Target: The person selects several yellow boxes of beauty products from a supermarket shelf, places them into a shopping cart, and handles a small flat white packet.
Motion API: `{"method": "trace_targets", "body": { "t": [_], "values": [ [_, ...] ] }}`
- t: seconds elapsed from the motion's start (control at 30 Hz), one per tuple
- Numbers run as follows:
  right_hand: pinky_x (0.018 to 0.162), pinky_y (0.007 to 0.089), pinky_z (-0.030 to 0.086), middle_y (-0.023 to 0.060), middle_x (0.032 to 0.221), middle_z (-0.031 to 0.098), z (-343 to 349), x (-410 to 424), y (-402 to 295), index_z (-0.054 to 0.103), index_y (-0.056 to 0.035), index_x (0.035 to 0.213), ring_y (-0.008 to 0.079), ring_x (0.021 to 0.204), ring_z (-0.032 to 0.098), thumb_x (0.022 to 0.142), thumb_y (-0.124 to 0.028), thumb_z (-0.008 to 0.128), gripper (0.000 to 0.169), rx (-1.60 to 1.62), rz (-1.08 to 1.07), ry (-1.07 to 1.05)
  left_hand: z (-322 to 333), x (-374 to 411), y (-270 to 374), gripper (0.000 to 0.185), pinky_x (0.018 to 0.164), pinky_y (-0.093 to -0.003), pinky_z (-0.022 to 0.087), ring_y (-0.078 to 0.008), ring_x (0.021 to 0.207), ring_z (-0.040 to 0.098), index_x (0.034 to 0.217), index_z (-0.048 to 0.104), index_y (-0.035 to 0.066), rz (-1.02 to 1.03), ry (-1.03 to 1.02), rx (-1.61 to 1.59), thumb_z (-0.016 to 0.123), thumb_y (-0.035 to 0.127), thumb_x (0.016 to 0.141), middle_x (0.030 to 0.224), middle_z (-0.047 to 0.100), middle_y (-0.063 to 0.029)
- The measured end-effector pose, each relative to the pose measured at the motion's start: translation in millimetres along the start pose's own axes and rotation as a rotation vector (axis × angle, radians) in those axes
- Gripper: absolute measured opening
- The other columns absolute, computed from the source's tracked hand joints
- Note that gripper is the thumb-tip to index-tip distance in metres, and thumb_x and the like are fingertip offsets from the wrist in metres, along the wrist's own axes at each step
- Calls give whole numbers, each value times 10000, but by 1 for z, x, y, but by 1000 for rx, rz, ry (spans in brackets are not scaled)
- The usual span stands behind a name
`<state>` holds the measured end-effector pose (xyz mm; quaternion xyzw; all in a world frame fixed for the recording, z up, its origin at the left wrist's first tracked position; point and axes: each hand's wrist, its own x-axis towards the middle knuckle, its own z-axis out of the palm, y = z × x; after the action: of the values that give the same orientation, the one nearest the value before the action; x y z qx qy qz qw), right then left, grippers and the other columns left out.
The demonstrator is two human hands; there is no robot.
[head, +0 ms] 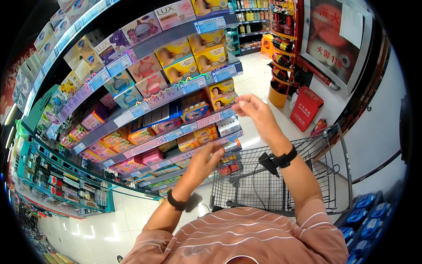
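Note:
My right hand (254,109) is beside the end of a shelf, with nothing seen in it and its fingers loosely bent. Its fingertips appear close to two stacked yellow soap boxes (222,95); contact cannot be told. Lower and to the left, my left hand (202,163) reaches toward the shelves, also without anything visible in it. Orange boxes (206,133) and a white-and-orange pack (232,146) lie near its fingers. Blue OMO soap packs (195,112) sit one shelf higher. Each wrist wears a black band.
A wire shopping cart (250,184) stands right in front of me, beside the shelf end. Beyond it are a red fire-equipment box (306,108) and a bottle rack (282,62). Blue jugs (371,227) line the lower right. Boxed LUX soap (174,15) fills upper shelves.

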<state>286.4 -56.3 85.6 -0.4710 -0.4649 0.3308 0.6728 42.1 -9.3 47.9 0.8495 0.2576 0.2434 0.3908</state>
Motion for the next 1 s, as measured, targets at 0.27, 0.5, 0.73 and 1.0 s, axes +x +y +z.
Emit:
{"method": "trace_targets", "body": {
  "t": [0.27,0.5,0.73,1.0],
  "values": [
    [887,297,529,98,1043,712,33,-16,32,625,10,1162,155,994,672,1023,-209,578,264,38,166,-77,-9,-71,-67,355,904,-310,515,-185,1035,683,1280,586,-31,-295,-6,-250,574,236,1047,1058,712,-113],
    [889,303,530,96,1058,706,40,10,21,624,9,1194,163,999,676,1020,-237,586,303,21,112,-75,-27,-89,-80,341,916,-313,497,-181,1053,677,1259,603,-31,-369,71,-333,573,231,1043,1079,703,-110],
    [883,298,516,51,1036,693,24,58,-5,622,-23,1178,139,957,653,991,-273,643,313,32,-60,40,-40,-89,-80,371,919,-311,492,-176,1029,671,1261,607,-38,-403,62,-305,584,255,1033,1054,723,-117],
    [859,290,466,59,1077,663,-15,161,-60,640,4,1216,128,947,583,932,-438,705,530,-328,-252,131,-42,-85,-85,377,928,-314,500,-197,1026,686,1272,595,-49,-361,11,-281,571,243,1035,1064,724,-129]
  ]
}}
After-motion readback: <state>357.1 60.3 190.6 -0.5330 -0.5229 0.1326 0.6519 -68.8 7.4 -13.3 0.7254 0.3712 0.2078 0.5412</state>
